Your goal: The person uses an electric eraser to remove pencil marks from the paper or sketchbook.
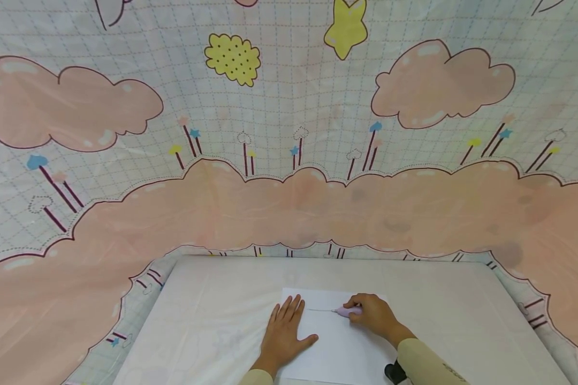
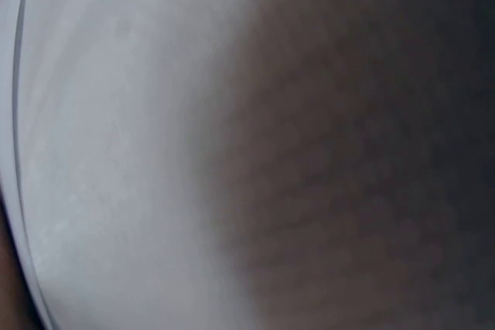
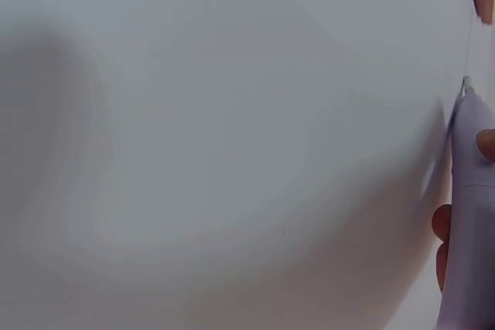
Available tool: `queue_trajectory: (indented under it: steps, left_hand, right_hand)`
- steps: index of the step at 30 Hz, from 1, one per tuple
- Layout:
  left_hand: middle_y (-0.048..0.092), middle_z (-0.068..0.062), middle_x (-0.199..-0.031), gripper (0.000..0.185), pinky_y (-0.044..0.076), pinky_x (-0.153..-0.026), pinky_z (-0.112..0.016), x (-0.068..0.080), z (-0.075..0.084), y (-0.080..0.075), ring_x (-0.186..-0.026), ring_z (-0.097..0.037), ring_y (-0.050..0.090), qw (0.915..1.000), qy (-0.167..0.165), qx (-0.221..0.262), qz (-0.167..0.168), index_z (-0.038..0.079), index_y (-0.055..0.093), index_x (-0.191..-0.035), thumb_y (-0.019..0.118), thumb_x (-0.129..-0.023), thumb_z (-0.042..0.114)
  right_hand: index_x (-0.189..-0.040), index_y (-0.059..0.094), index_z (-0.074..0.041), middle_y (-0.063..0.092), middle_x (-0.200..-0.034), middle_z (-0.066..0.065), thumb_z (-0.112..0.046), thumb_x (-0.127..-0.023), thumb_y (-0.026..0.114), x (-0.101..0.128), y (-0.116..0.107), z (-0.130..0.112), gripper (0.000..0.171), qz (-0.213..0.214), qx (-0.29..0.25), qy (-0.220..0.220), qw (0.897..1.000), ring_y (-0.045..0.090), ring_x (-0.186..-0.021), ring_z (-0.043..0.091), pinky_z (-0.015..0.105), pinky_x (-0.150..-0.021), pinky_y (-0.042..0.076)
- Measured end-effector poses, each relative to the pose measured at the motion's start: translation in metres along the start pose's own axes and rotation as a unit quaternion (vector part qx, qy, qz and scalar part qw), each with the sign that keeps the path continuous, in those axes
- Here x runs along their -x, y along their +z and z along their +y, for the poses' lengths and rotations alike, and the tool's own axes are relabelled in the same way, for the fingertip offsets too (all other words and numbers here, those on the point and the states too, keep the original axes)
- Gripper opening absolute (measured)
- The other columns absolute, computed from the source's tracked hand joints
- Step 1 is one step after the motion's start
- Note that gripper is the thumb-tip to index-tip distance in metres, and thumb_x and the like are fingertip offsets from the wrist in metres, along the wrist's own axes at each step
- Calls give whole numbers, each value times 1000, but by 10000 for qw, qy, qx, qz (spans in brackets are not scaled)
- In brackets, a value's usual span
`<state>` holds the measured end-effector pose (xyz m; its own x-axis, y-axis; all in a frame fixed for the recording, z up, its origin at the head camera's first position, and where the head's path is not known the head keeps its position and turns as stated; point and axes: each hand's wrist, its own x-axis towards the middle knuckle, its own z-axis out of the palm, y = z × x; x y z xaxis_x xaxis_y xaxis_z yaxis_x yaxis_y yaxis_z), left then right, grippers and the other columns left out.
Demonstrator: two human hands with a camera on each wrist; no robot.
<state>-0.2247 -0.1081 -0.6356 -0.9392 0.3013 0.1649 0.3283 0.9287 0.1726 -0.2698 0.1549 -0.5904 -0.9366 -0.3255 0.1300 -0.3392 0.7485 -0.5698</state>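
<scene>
Left hand point(image 1: 283, 332) flat, pinning thin, flimsy white paper sheet point(image 1: 337, 347); right hand point(image 1: 373, 315) gripping slim lilac plastic pen-cutter point(image 1: 348, 310) mid-barrel.

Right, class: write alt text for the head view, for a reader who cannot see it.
A right hand holds a pale purple pen on a white sheet of paper, beside a thin line, while the left hand presses flat on it. A cloud-patterned cloth hangs behind the table.

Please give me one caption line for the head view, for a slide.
Left hand presses flat on a white paper sheet while right hand holds a lilac pen-like tool on it.
</scene>
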Motion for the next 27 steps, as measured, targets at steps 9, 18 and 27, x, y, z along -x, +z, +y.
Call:
queue_trajectory:
  steps: [9,18,27]
  left_hand:
    - [24,3,-163,94,17,-122,-47,-1,1,1,-151,-22,20,10000,-14,0,32,17,32,-155,38,-86,80]
    - [27,1,-163,93,18,-122,-48,-3,1,2,-150,-23,22,9999,7,13,155,16,34,-154,39,-86,80]
    - [25,1,-163,93,17,-122,-48,-3,4,-2,-151,-23,20,10000,-54,21,-20,16,32,-155,39,-86,79]
  right_hand:
    - [-89,76,-20,74,-96,-6,-10,-76,79,-3,0,1,17,-40,-50,-110,9999,66,-89,13,36,-82,57]
    - [-89,76,-22,74,-96,-7,-12,-76,79,-6,2,2,17,-15,88,-112,9999,66,-89,12,36,-81,57]
    - [-88,76,-22,73,-96,-6,-12,-75,80,-2,-6,4,16,22,131,16,9999,66,-89,13,38,-82,57]
